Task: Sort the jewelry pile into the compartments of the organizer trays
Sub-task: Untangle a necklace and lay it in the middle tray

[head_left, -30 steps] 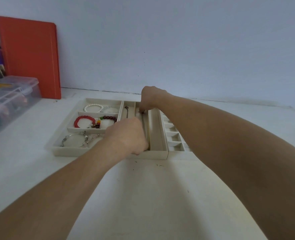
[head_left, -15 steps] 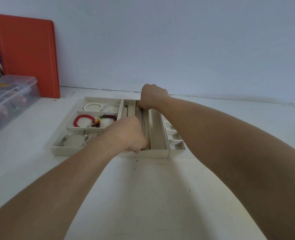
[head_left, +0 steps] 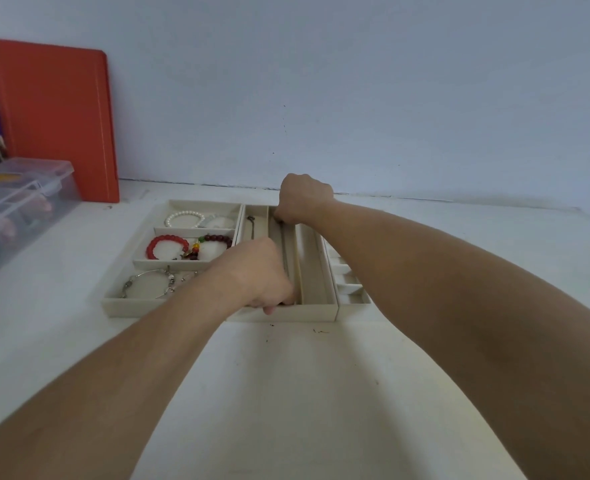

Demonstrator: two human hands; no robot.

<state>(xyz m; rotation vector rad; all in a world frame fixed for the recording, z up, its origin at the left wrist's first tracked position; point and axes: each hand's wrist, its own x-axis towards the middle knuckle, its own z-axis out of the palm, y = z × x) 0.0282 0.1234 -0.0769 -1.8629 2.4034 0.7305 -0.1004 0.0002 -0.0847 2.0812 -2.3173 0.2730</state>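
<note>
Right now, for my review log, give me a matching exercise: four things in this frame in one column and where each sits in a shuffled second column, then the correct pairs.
Things:
1. white pearl bracelet
2. red bead bracelet
3. silver bangle
4. orange folder

Places:
A. nearest compartment of the left tray
B. leaning against the wall, far left
C. farthest compartment of the left tray
D. middle compartment of the left tray

Pairs: 1-C, 2-D, 3-A, 4-B

Cream trays (head_left: 168, 308), red bracelet (head_left: 167, 247) (glossy beads), orange folder (head_left: 56, 119), white table (head_left: 286, 393)
</note>
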